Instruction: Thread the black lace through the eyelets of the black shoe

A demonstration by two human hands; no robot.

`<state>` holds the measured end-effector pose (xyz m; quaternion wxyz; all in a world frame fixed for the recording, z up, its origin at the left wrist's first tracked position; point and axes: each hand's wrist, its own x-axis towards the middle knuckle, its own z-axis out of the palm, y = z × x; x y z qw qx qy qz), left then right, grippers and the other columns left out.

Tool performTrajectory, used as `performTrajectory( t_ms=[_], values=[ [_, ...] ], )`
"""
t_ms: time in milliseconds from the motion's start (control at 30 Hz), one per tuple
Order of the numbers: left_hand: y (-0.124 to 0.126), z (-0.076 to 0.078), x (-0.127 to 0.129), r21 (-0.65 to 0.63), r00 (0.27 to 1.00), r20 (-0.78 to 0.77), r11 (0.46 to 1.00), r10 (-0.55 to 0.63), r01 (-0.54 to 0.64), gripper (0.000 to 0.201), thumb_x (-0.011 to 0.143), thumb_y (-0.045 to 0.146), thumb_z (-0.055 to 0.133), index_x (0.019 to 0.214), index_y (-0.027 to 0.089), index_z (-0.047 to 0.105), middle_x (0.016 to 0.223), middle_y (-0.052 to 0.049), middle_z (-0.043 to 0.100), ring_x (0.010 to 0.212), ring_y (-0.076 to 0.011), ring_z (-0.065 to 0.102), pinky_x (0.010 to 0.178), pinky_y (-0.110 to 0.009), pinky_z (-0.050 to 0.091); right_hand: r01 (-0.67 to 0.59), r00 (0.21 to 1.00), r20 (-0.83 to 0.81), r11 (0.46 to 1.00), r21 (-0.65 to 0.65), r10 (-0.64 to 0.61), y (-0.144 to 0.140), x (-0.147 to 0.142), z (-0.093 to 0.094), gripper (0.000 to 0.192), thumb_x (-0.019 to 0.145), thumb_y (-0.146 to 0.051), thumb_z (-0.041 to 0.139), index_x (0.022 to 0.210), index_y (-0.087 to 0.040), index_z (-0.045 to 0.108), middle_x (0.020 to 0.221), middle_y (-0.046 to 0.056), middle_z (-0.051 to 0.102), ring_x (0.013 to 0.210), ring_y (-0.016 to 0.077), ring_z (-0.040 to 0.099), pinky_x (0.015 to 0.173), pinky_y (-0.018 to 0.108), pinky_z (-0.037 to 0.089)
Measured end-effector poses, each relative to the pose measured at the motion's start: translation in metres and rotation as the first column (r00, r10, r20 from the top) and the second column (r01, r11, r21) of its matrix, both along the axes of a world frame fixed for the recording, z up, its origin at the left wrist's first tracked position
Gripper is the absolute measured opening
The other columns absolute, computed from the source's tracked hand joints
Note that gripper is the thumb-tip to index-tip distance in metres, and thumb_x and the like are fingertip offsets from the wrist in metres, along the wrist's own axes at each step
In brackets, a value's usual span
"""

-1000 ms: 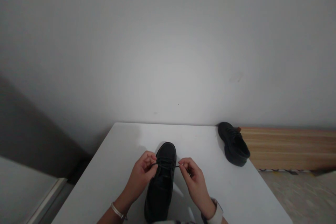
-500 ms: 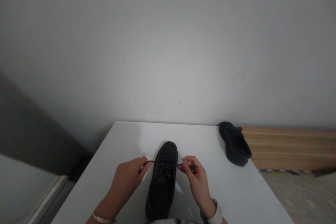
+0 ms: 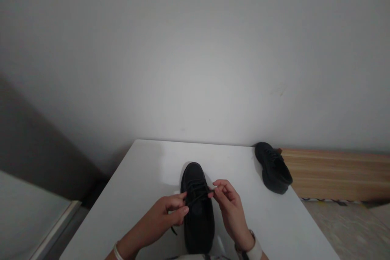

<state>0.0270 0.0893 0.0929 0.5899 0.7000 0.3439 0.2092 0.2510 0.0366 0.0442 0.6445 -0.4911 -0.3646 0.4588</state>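
A black lace-up shoe [image 3: 199,227] stands on the white table, its toe pointing toward the wall. My left hand [image 3: 170,213] is at the left side of the lacing, thumb and fingers pinched on the black shoelace [image 3: 174,230], whose loose end hangs below the hand. On the shoe's right side, my right hand [image 3: 228,201] pinches the other part of the lace between thumb and index finger. Dark laces cross the shoe's tongue between both hands.
A second black shoe [image 3: 272,168] sits at the table's back right edge. The white table [image 3: 146,170] meets a pale wall [image 3: 195,69]. Beyond the right edge lies a wood-grain board [image 3: 335,174] above the floor.
My left hand has moved right and nearer to the lacing, bringing its lace end along. The shoe has swung slightly, its heel shifting right. My right hand stays about where it was.
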Motion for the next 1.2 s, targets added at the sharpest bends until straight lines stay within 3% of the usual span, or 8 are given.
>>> performTrajectory(
  t_ms=[100, 200, 300, 400, 533, 700, 833, 1200],
  values=[
    [-0.002, 0.000, 0.001, -0.023, 1.000, -0.013, 1.000, -0.016, 0.015, 0.040, 0.090, 0.045, 0.060, 0.057, 0.022, 0.065, 0.089, -0.009, 0.076, 0.127, -0.0317, 0.057, 0.107, -0.045, 0.042, -0.086, 0.996, 0.039, 0.996, 0.020, 0.085, -0.003, 0.000, 0.009, 0.025, 0.087, -0.046, 0.070, 0.092, -0.021, 0.068, 0.064, -0.001, 0.063, 0.064, 0.0168, 0.057, 0.068, 0.030, 0.043],
    [-0.003, -0.003, 0.000, -0.045, 1.000, -0.025, 0.999, 0.010, -0.011, 0.036, 0.087, 0.045, 0.063, 0.061, 0.021, 0.067, 0.120, -0.013, 0.071, 0.132, -0.0319, 0.052, 0.100, -0.041, 0.047, -0.225, 0.970, 0.095, 0.974, 0.018, 0.222, -0.011, 0.002, 0.017, 0.026, 0.087, -0.045, 0.071, 0.087, -0.019, 0.071, 0.060, -0.001, 0.061, 0.059, 0.0156, 0.054, 0.063, 0.029, 0.040],
    [-0.002, -0.005, -0.003, -0.002, 0.999, -0.038, 1.000, 0.023, -0.023, 0.041, 0.091, 0.049, 0.056, 0.065, 0.020, 0.069, 0.117, -0.013, 0.072, 0.114, -0.0296, 0.064, 0.091, -0.037, 0.051, -0.334, 0.935, 0.124, 0.943, -0.002, 0.332, -0.019, 0.008, 0.019, 0.032, 0.092, -0.049, 0.062, 0.086, -0.019, 0.072, 0.056, -0.002, 0.055, 0.054, 0.0145, 0.050, 0.063, 0.030, 0.041],
    [0.002, -0.010, -0.005, 0.049, 0.988, -0.051, 0.988, 0.147, -0.145, 0.048, 0.097, 0.051, 0.043, 0.073, 0.020, 0.070, 0.085, -0.008, 0.075, 0.086, -0.0251, 0.069, 0.082, -0.034, 0.051, -0.194, 0.971, 0.143, 0.981, 0.004, 0.192, -0.019, 0.015, 0.015, 0.040, 0.096, -0.053, 0.054, 0.084, -0.019, 0.071, 0.050, -0.005, 0.046, 0.050, 0.0135, 0.045, 0.074, 0.036, 0.047],
    [0.008, -0.023, -0.001, 0.214, 0.941, -0.107, 0.932, 0.321, -0.293, 0.039, 0.095, 0.044, 0.047, 0.074, 0.020, 0.069, 0.076, -0.005, 0.074, 0.076, -0.0240, 0.068, 0.075, -0.033, 0.049, 0.009, 0.974, 0.225, 0.998, -0.057, 0.004, -0.008, 0.019, 0.005, 0.038, 0.088, -0.057, 0.064, 0.082, -0.019, 0.070, 0.065, 0.001, 0.061, 0.059, 0.0168, 0.055, 0.064, 0.032, 0.049],
    [0.007, -0.035, 0.015, 0.277, 0.947, -0.024, 0.913, 0.320, -0.301, 0.021, 0.087, 0.035, 0.062, 0.092, 0.023, 0.079, 0.092, -0.008, 0.077, 0.084, -0.0242, 0.070, 0.078, -0.032, 0.052, -0.001, 0.956, 0.293, 0.997, -0.076, 0.023, 0.001, 0.013, -0.009, 0.040, 0.078, -0.056, 0.074, 0.093, -0.019, 0.076, 0.080, 0.007, 0.073, 0.075, 0.0248, 0.066, 0.069, 0.036, 0.054],
    [0.004, -0.036, 0.026, 0.321, 0.942, 0.006, 0.891, 0.337, -0.321, 0.018, 0.086, 0.031, 0.064, 0.087, 0.023, 0.080, 0.087, -0.008, 0.076, 0.081, -0.0238, 0.069, 0.075, -0.032, 0.052, 0.021, 0.937, 0.350, 0.997, -0.069, 0.004, 0.002, 0.009, -0.015, 0.038, 0.080, -0.057, 0.072, 0.087, -0.019, 0.076, 0.084, 0.009, 0.074, 0.079, 0.0259, 0.067, 0.071, 0.037, 0.053],
    [0.007, -0.034, 0.036, 0.368, 0.932, -0.021, 0.869, 0.362, -0.330, 0.007, 0.079, 0.018, 0.054, 0.076, 0.021, 0.060, 0.077, -0.003, 0.062, 0.075, -0.0218, 0.059, 0.072, -0.032, 0.044, 0.018, 0.899, 0.439, 1.000, -0.002, -0.015, 0.004, 0.001, -0.011, 0.030, 0.091, -0.049, 0.059, 0.085, -0.020, 0.063, 0.082, 0.005, 0.065, 0.076, 0.0208, 0.060, 0.068, 0.031, 0.050]
  ],
)
